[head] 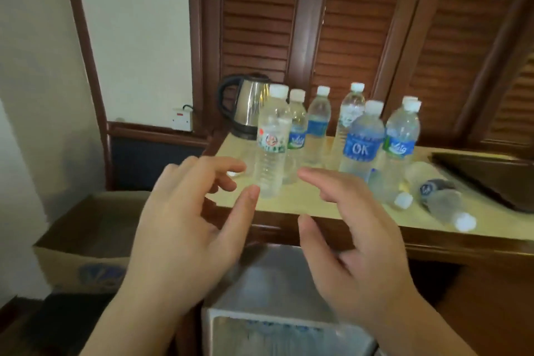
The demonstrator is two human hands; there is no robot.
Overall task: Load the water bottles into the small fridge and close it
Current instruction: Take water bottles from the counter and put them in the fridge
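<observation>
Several clear water bottles with white caps stand on a beige counter top (pixel 303 199). The nearest bottle (pixel 271 144) has a red and green label; a bottle marked OK (pixel 361 141) stands to its right. Two bottles lie on their sides at the right, one with a dark label (pixel 436 196). My left hand (pixel 185 228) and my right hand (pixel 358 243) are raised on either side of the nearest bottle, fingers spread, holding nothing. Below the counter, the open fridge door (pixel 277 298) juts toward me, grey and white.
A steel electric kettle (pixel 245 107) stands at the back left of the counter. An open cardboard box (pixel 86 234) sits on the floor to the left. A dark tray (pixel 485 176) lies at the counter's right end. Louvred wooden doors rise behind.
</observation>
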